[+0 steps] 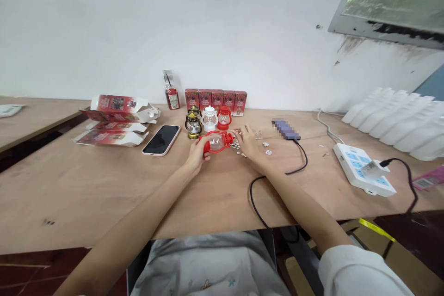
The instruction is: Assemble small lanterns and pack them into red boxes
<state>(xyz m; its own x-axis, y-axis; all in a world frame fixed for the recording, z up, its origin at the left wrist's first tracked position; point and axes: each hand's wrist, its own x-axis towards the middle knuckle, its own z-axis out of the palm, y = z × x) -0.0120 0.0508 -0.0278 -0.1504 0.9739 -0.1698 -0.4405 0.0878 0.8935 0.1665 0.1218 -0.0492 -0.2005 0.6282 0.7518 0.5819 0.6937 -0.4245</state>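
A small red toy lantern [217, 141] with a clear globe lies sideways in my left hand [198, 152], whose fingers wrap around one red end. My right hand [248, 142] is at the lantern's other red end, with thumb and forefinger bent together. What they pinch, if anything, is too small to make out. Several small white pieces [237, 147] lie on the table below my right fingers. Just behind stand a white lantern [209, 119], another red lantern [224, 118] and a bronze-coloured lantern [193, 125], with a second bronze one partly hidden behind it.
Red boxes [217, 97] line the wall beside a bottle [172, 97]. Flattened red cartons [114, 122] and a phone [161, 139] lie left. To the right are a purple device [286, 130] on a black cable [255, 199], a power strip [362, 169] and stacked white pieces [398, 120].
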